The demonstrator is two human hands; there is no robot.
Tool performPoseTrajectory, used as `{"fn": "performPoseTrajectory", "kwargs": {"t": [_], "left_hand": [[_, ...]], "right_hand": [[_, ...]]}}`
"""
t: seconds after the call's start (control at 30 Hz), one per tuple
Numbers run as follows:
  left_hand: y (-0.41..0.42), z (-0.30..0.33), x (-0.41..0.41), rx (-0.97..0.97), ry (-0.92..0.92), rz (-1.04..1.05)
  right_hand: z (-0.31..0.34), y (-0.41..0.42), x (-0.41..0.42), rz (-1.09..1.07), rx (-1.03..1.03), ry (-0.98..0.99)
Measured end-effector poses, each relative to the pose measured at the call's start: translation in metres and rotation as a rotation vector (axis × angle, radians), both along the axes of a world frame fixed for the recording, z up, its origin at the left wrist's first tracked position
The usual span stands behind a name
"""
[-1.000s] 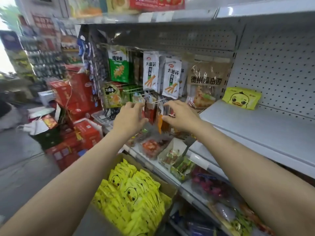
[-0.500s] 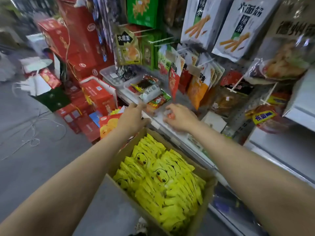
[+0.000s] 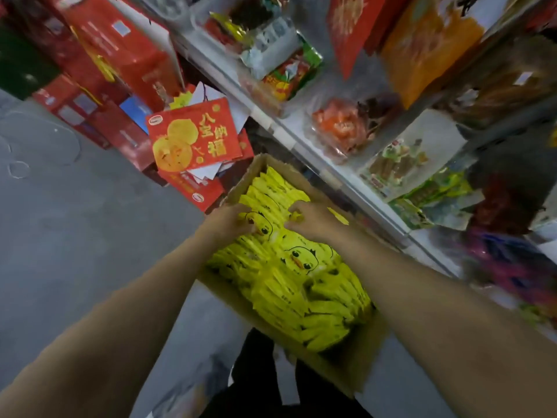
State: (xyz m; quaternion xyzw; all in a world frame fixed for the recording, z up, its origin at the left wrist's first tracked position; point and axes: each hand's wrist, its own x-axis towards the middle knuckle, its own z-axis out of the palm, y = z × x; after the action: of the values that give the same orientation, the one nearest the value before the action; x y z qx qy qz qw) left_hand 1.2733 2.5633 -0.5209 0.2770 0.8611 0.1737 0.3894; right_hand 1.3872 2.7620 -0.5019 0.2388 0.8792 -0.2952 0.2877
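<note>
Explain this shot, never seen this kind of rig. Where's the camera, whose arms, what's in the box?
No robot here: a person works with bare hands, and one wide-angle camera on their head looks forward and down, so the two arms entering from the bottom are their own. The left hand and right hand both touch yellow packets with a duck face, packed tight in an open cardboard box. Whether either grip has closed on a packet is too blurred to tell. Right of the box runs a store shelf of bagged snacks; left of it stand red boxes.
</note>
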Motion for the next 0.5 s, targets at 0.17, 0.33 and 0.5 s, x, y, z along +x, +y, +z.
{"fn": "performPoseTrajectory", "kwargs": {"t": [0.17,0.33,0.5], "left_hand": [[-0.01,-0.05,0.006,0.012,-0.133,-0.009],[-0.015,-0.087,0.018,0.011,0.0,-0.045],[-0.008,-0.102,0.026,-0.141,0.244,-0.118]], "right_hand": [[-0.054,-0.01,-0.015,-0.068,-0.078,0.009],[-0.085,-0.018,-0.022,-0.089,-0.027,0.018],[-0.098,-0.027,-0.027,-0.115,0.104,0.066]]}}
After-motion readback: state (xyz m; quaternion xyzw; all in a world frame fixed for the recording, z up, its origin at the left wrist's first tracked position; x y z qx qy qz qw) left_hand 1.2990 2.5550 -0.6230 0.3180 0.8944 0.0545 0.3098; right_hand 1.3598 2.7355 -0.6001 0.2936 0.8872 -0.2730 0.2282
